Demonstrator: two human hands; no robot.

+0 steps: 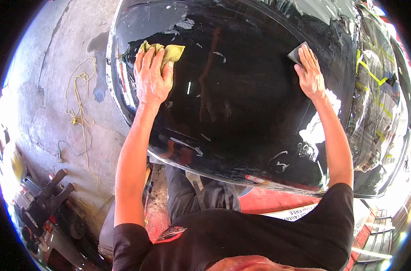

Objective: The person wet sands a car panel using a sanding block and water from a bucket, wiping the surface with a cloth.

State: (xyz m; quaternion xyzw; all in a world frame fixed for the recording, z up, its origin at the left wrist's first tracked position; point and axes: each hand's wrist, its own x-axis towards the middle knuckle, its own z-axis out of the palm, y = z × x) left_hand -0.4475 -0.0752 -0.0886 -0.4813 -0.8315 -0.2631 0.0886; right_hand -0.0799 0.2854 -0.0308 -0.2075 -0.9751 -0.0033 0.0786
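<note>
A glossy, wet-looking black car hood (250,90) spreads out in front of me, with pale smears and streaks on it. On its left part, my left hand (153,80) has its fingers over a yellow cloth (173,54), gripping it against the panel. My right hand (310,74) lies toward the far right of the hood, fingers pressed on a small dark grey sheet of sandpaper (295,55). Part of the sheet is hidden under the fingers. Both arms are stretched forward and wide apart.
Newspaper (372,113) held by yellow-green tape covers the area right of the hood. A yellow cord (81,113) lies loosely on the concrete floor (47,95) at left. A motorcycle (56,217) stands lower left. Red printed material (268,201) shows below the hood.
</note>
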